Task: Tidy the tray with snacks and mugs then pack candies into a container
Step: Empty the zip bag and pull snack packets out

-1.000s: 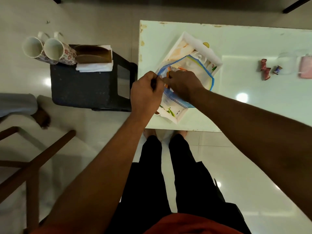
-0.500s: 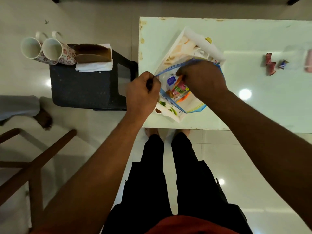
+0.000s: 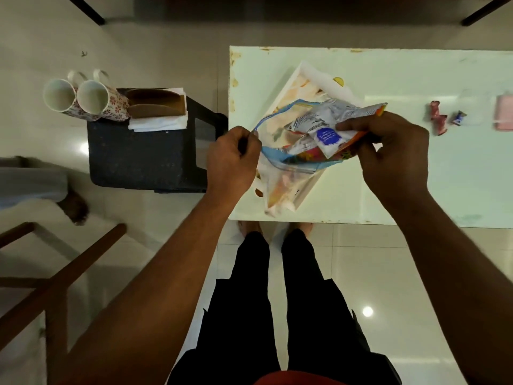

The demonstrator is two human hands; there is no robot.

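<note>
A clear zip bag with a blue rim hangs over the white tray on the pale table. My left hand pinches the bag's left rim. My right hand grips a bunch of snack packets, silver, blue and orange, half out of the bag's mouth. Loose wrapped candies lie on the table at the right, next to a pink container at the frame edge. Two floral mugs lie on their sides on the black stool.
White napkins and a brown holder rest on the stool beside the mugs. A wooden chair frame stands at the lower left. Another person's foot is on the floor at the left. My legs stand at the table's near edge.
My right hand has moved right and up, drawing the snack packets out of the bag's mouth. The left hand keeps its pinch on the bag's rim.
</note>
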